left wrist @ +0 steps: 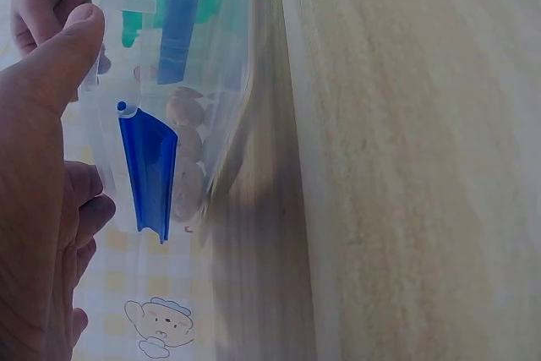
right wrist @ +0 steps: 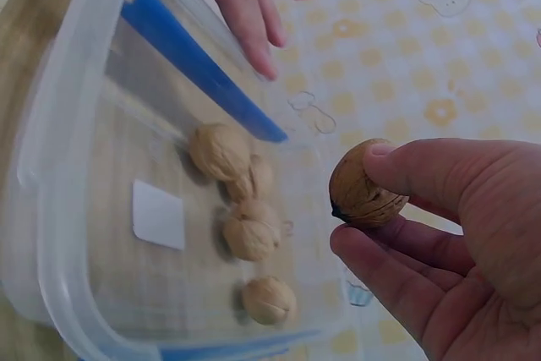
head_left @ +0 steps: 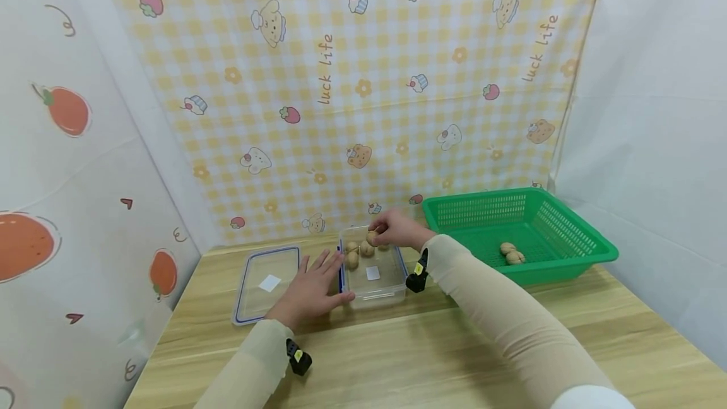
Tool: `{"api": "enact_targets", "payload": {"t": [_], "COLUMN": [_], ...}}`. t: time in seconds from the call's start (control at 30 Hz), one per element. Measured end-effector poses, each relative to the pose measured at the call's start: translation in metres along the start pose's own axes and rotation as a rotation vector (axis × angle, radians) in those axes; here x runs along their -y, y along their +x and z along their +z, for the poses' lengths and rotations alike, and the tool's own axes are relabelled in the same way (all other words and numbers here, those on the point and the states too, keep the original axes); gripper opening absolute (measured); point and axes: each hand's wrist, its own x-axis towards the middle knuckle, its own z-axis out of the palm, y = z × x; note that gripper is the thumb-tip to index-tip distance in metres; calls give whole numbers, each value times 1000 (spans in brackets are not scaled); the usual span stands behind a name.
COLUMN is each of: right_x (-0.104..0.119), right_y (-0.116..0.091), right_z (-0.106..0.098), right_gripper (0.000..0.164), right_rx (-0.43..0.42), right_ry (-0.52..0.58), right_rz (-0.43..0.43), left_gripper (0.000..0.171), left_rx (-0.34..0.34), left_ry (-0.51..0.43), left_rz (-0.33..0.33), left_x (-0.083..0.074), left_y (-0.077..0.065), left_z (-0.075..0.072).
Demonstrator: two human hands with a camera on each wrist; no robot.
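A walnut (right wrist: 368,183) is pinched between the thumb and fingers of my right hand (head_left: 399,230), over the back part of a clear plastic box (right wrist: 72,234) with blue clips. Inside the box, several walnuts (right wrist: 251,230) lie toward its back side, beside a white square label (right wrist: 158,214). My left hand (head_left: 314,290) rests along the left side of the box, its fingers spread and straight, fingertips at the rim. In the left wrist view, a blue clip (left wrist: 150,173) hangs down on the box's side near the left thumb.
A green plastic basket (head_left: 591,251) stands to the right, with walnuts (head_left: 513,254) on its floor. Left of the box lies a clear lid (head_left: 255,292) with a blue seal and a white label. A checked cloth (head_left: 363,118) hangs behind the wooden table (head_left: 397,358).
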Motion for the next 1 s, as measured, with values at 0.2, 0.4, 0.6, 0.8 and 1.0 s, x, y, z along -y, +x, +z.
{"api": "enact_targets", "payload": {"t": [0.2, 0.4, 0.6, 0.8, 1.0], "right_x": [0, -1, -2, 0, -2], "right_y": [2, 3, 5, 6, 5], "right_z": [14, 27, 40, 55, 66], "right_gripper": [30, 30, 25, 21, 23], "right_rx": [-19, -17, 18, 14, 19], "right_ry": [3, 42, 74, 75, 84], "right_rz": [-10, 2, 0, 8, 54], "left_gripper": [95, 95, 95, 95, 95], "left_rx": [-2, -2, 3, 1, 0], "left_ry": [-8, -3, -16, -17, -10], "left_rz": [7, 4, -1, -2, 0], "left_x": [-1, 0, -2, -3, -3], "left_y": [-1, -1, -2, -3, -3], "left_z": [-1, -1, -3, -3, -2]}}
